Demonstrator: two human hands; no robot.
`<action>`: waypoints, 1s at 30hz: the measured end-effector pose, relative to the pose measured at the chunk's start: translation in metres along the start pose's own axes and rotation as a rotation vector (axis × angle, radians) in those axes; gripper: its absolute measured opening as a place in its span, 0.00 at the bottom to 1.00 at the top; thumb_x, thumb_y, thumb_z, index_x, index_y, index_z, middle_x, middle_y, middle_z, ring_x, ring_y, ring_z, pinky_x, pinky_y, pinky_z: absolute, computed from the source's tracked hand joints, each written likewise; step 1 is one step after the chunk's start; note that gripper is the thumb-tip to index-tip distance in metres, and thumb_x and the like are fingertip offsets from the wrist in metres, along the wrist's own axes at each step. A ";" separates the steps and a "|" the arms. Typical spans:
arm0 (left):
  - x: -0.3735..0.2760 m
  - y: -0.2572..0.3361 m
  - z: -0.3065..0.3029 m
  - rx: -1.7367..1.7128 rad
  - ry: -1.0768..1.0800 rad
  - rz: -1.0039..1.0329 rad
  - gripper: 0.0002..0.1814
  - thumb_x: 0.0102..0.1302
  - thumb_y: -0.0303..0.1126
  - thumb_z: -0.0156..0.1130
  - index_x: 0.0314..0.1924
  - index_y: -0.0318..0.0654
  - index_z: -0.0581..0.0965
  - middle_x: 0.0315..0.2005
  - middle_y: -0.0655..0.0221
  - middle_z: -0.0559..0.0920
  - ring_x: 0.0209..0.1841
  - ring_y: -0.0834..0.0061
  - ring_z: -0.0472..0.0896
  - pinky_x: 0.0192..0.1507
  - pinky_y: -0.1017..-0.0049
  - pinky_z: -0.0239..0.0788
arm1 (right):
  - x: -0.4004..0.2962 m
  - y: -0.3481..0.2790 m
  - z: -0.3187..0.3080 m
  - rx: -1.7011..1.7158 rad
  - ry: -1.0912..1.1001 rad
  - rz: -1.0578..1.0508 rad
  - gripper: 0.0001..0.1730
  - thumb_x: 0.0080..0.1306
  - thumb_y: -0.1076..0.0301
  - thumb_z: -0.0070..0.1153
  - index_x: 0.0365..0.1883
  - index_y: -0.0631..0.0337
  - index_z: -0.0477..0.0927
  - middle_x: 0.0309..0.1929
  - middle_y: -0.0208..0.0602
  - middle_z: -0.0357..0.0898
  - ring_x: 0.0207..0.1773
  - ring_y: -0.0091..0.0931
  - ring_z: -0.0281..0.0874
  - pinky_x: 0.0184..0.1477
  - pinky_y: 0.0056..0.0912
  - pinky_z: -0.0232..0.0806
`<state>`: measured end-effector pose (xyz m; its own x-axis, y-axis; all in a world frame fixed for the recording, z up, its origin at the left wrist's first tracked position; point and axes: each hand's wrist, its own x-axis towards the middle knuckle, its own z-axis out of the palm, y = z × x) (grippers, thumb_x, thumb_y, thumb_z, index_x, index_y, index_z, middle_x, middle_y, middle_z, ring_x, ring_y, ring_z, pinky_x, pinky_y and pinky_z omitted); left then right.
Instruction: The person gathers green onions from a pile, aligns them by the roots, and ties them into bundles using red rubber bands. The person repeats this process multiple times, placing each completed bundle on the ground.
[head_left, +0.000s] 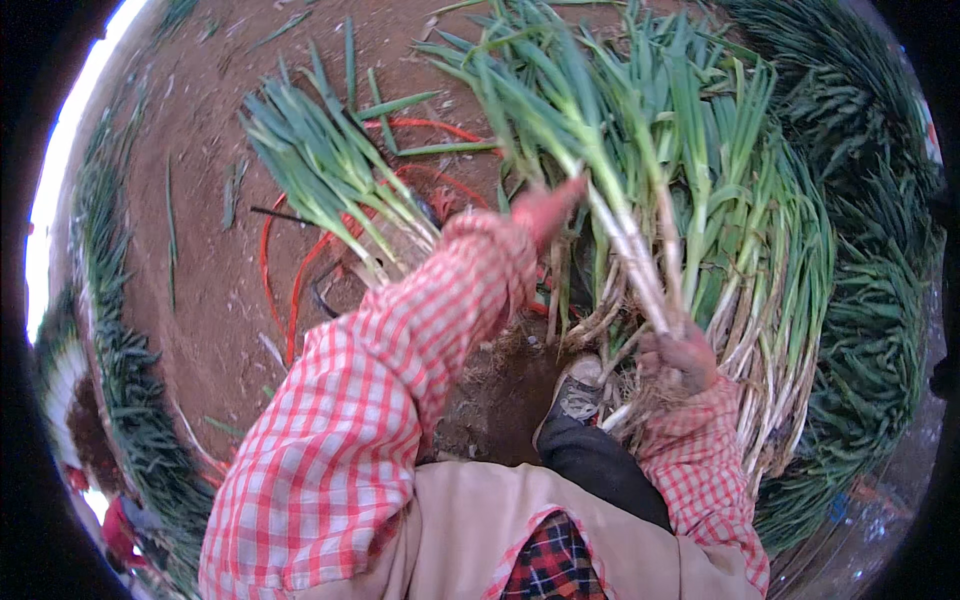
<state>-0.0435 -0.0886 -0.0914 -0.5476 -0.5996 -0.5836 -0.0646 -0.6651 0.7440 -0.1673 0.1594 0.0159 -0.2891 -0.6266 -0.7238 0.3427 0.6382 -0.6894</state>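
Note:
My right hand (682, 358) is closed round the root end of a few long green onions (626, 232), whose leaves point up and away. Blurred, my left hand (551, 210) is beside their white stalks; whether it grips them I cannot tell. A large heap of green onions (757, 247) lies to the right with roots towards me. To the left, a smaller bunch of green onions (322, 165) lies over orange-red strapping (296, 281), its root ends partly hidden by my left sleeve.
Dense rows of green onion leaves line the right (870, 315) and left (135, 375) edges. Loose leaves (171, 232) lie on the brown dirt ground (217, 322). My shoe (579, 394) is just below the heap. Part of a person (124, 529) shows at the lower left edge.

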 end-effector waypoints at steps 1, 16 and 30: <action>-0.005 -0.027 0.007 -0.120 -0.067 -0.277 0.25 0.55 0.51 0.63 0.41 0.36 0.76 0.38 0.56 0.80 0.36 0.63 0.77 0.41 0.65 0.68 | 0.007 0.009 0.009 0.104 -0.099 -0.002 0.35 0.59 0.71 0.54 0.63 0.60 0.54 0.37 0.48 0.75 0.30 0.32 0.78 0.29 0.37 0.74; -0.079 -0.010 0.036 -0.077 -0.416 -0.379 0.18 0.60 0.36 0.61 0.45 0.31 0.75 0.35 0.61 0.81 0.39 0.65 0.79 0.43 0.67 0.69 | -0.007 0.007 0.041 0.219 -0.181 0.040 0.24 0.57 0.70 0.56 0.51 0.65 0.65 0.32 0.38 0.73 0.27 0.24 0.72 0.28 0.27 0.67; 0.025 0.024 -0.014 -0.277 -0.098 -0.293 0.14 0.60 0.42 0.60 0.39 0.40 0.75 0.28 0.66 0.79 0.26 0.66 0.77 0.27 0.72 0.69 | -0.025 0.016 0.037 0.086 -0.367 -0.004 0.35 0.49 0.72 0.61 0.57 0.64 0.65 0.33 0.27 0.72 0.29 0.19 0.70 0.29 0.21 0.64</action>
<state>-0.0473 -0.1256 -0.0928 -0.6170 -0.3308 -0.7141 -0.0101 -0.9040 0.4275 -0.1215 0.1689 0.0243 0.0438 -0.7578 -0.6510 0.4203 0.6051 -0.6762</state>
